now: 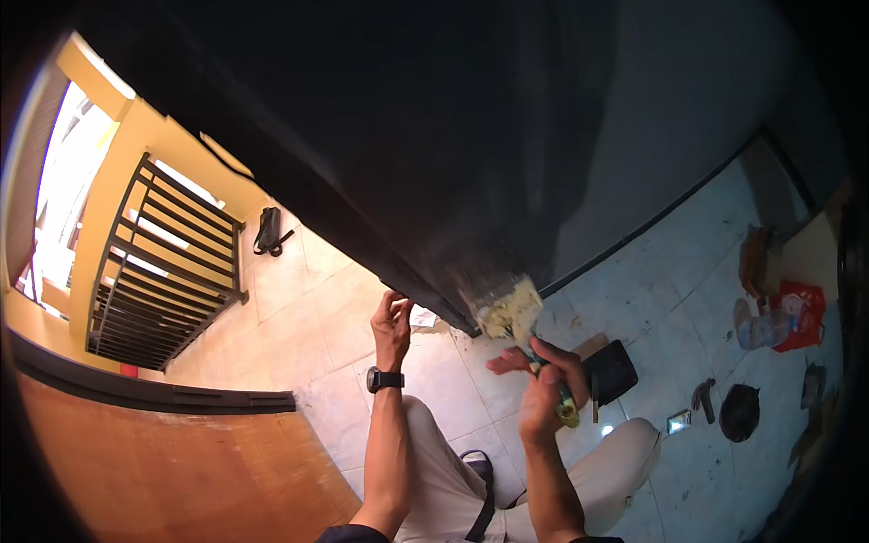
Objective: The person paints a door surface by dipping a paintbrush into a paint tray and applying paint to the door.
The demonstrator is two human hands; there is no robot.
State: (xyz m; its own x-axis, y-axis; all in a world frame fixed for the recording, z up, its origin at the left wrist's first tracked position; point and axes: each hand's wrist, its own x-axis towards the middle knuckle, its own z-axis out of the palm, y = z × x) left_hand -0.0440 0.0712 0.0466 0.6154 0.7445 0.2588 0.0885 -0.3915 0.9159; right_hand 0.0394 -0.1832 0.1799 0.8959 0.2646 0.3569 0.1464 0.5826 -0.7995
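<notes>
My right hand (548,389) is closed round the green and yellow handle of a scraper (511,312). Its wide blade, smeared with pale yellowish putty, lies against the lower part of a large dark panel (407,136). My left hand (391,317), with a black watch on the wrist, is at the panel's lower left edge, fingers curled against it. Whether those fingers grip the edge cannot be made out.
A black railing (163,262) and a black bag (270,232) are at the left. On the tiled floor at the right lie a dark tray (612,372), a hammer (703,401), a dark round bowl (740,413), a plastic bottle (765,330) and a red bag (806,308).
</notes>
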